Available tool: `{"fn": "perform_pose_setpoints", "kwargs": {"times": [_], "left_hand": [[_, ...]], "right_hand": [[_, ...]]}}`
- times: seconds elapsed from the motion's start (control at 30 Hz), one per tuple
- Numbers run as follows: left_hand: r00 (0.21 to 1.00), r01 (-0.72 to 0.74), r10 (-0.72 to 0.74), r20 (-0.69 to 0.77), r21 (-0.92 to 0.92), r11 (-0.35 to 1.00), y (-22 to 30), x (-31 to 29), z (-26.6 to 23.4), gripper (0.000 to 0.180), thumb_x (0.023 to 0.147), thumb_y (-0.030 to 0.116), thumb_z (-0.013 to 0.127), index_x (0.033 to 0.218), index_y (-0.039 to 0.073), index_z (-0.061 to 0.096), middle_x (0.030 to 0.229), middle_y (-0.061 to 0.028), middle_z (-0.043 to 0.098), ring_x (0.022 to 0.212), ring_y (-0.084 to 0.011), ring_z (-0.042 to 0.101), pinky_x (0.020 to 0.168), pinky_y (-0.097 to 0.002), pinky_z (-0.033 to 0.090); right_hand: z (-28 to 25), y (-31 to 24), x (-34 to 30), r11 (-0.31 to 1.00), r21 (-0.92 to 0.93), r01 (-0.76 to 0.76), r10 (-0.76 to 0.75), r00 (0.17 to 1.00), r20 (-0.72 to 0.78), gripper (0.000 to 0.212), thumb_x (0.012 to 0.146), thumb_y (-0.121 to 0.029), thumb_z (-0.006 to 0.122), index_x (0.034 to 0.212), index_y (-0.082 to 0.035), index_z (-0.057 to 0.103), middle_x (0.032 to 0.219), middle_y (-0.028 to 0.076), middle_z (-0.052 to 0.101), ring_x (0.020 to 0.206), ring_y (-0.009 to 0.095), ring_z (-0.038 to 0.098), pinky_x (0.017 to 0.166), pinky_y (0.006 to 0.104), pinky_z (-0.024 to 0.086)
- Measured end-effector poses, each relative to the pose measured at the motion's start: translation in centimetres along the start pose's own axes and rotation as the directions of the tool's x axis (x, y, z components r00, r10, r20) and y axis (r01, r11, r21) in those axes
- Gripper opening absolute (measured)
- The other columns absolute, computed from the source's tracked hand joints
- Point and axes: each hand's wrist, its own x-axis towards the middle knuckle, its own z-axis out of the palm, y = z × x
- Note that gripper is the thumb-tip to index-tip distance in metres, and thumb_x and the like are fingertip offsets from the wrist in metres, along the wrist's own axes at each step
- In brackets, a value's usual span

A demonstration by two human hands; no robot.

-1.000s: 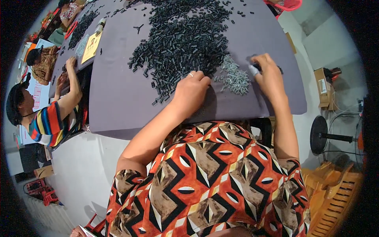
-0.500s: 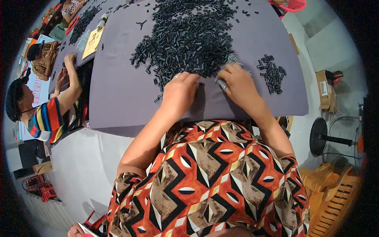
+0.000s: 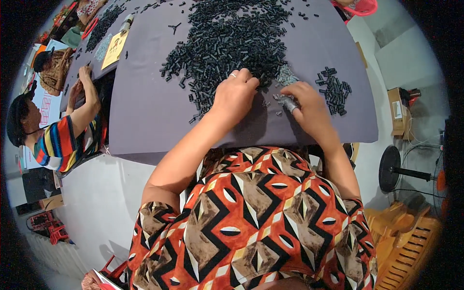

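1. Near the centre of the frame, the left hand (image 3: 236, 96) is curling its fingers down at the lower edge of the black pile, a pale ring (image 3: 233, 75) showing on one finger. Its fingertips are being hidden by the hand itself, so I cannot tell whether it is holding a piece.
2. Right of centre, the right hand (image 3: 311, 111) is bending inward with thumb and fingers drawn narrow, a grey wrap (image 3: 290, 102) covering one digit. Small grey bits are showing right at its fingertips; I cannot tell whether they are being gripped.
3. Just above the right hand, the grey pieces (image 3: 287, 75) are lying in a small heap, pale, tiny and slightly glinting, with a few loose ones scattering between the hands.
4. From the centre to the top edge, the black pieces (image 3: 232, 43) are spreading in a dense heap: short, dark, tube-like and faintly shiny, pointing every way.
5. Right of the right hand, a smaller black cluster (image 3: 334, 92) is sitting apart from the heap.
6. All of these are resting on a grey-purple tabletop (image 3: 145, 106).
7. At the left of the frame, a co-worker in a striped shirt (image 3: 60, 145) is working with both hands at the table.
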Motion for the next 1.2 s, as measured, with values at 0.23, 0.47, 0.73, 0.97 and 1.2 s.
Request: {"fn": "perform_pose_setpoints", "kwargs": {"times": [0.23,0.47,0.73,0.97,1.2], "left_hand": [[0.998,-0.043,0.041,-0.041,-0.042,0.998,0.0,0.6,0.8,0.023,0.075,0.009,0.074,0.097,0.009,0.066,0.098,-0.0077,0.06,0.091,-0.0286,0.062,0.075,-0.0404,0.054],[0.999,-0.036,0.036,-0.023,-0.012,0.999,0.8,1.4,0.6,0.026,0.074,0.012,0.075,0.098,0.009,0.066,0.096,-0.0078,0.06,0.09,-0.0287,0.062,0.075,-0.0405,0.054],[0.998,-0.022,0.017,0.061,0.076,0.997,0.2,1.6,1.1,0.021,0.076,0.014,0.073,0.096,0.008,0.067,0.091,-0.0093,0.061,0.089,-0.0297,0.062,0.075,-0.0416,0.054],[0.995,-0.098,0.099,-0.009,0.066,0.993,-0.5,1.3,1.1,0.015,0.076,0.013,0.072,0.09,0.008,0.07,0.085,-0.0076,0.063,0.087,-0.029,0.062,0.073,-0.0412,0.052],[0.989,-0.142,0.137,0.054,0.111,0.984,-0.2,2.0,0.6,0.014,0.075,0.015,0.072,0.088,0.008,0.069,0.084,-0.0077,0.064,0.084,-0.0298,0.062,0.071,-0.0426,0.051]], "right_hand": [[-0.6,0.4,-0.1,0.999,0.024,-0.035,0.035,0.999,-0.03,0.034,0.071,0.006,0.054,0.103,0.0,0.063,0.102,0.015,0.064,0.1,0.035,0.061,0.087,0.0391,0.048],[-0.7,0.3,-0.1,1.0,0.005,-0.021,0.021,0.999,-0.027,0.03,0.074,0.004,0.057,0.103,0.0,0.064,0.101,0.015,0.064,0.096,0.034,0.062,0.084,0.0384,0.049],[-0.5,0.6,-0.5,1.0,0.0,-0.018,0.018,0.999,-0.033,0.029,0.074,0.003,0.057,0.102,0.001,0.064,0.1,0.015,0.063,0.094,0.034,0.062,0.083,0.0386,0.049],[-0.8,0.8,-1.0,1.0,-0.016,-0.009,0.009,1.0,-0.001,0.031,0.071,0.0,0.059,0.102,-0.002,0.063,0.103,0.015,0.062,0.102,0.036,0.058,0.089,0.0435,0.047],[-0.2,0.4,-0.8,1.0,0.009,0.01,-0.01,1.0,0.014,0.031,0.07,0.001,0.06,0.101,-0.002,0.062,0.103,0.015,0.062,0.098,0.037,0.059,0.085,0.0443,0.049]]}}
